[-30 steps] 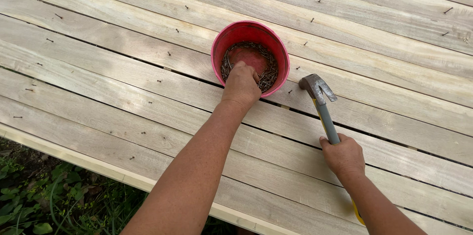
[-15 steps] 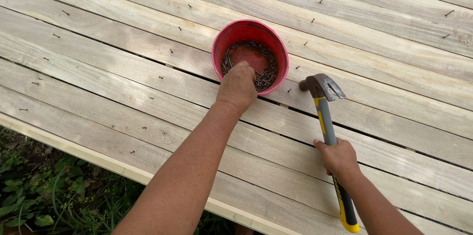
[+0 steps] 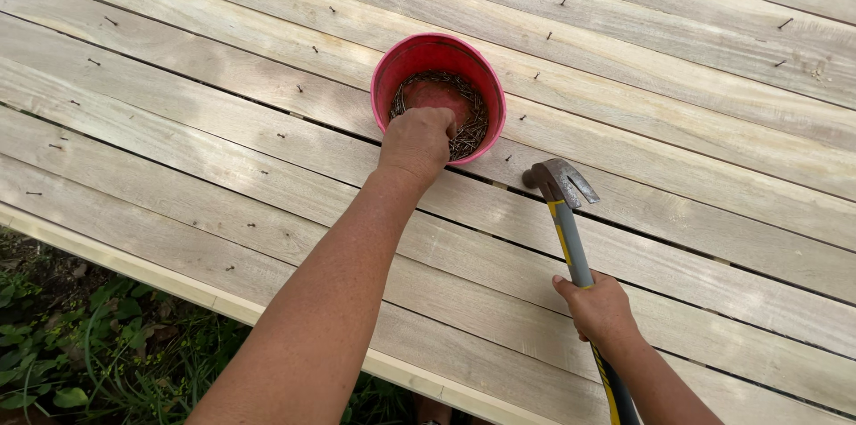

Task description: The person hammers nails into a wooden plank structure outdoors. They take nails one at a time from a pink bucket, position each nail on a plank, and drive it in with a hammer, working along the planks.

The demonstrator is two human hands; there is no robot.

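Observation:
A pink-red bowl (image 3: pixel 392 77) full of dark nails (image 3: pixel 473 126) stands on pale wooden deck boards (image 3: pixel 223 122). My left hand (image 3: pixel 415 141) reaches into the bowl's near side, fingers curled down among the nails; whether it holds any is hidden. My right hand (image 3: pixel 599 309) grips the grey and yellow handle of a claw hammer (image 3: pixel 560 189), whose steel head rests on a board just right of the bowl.
Several nails stick up half-driven from the boards, for example a nail (image 3: pixel 563 0) at the back. The deck's front edge (image 3: pixel 134 264) runs diagonally at lower left, with green plants and soil (image 3: pixel 71 354) below it.
The view has shifted slightly. My right hand has slid lower along the hammer handle, and the hammer head lies on the board. My left hand stays in the bowl.

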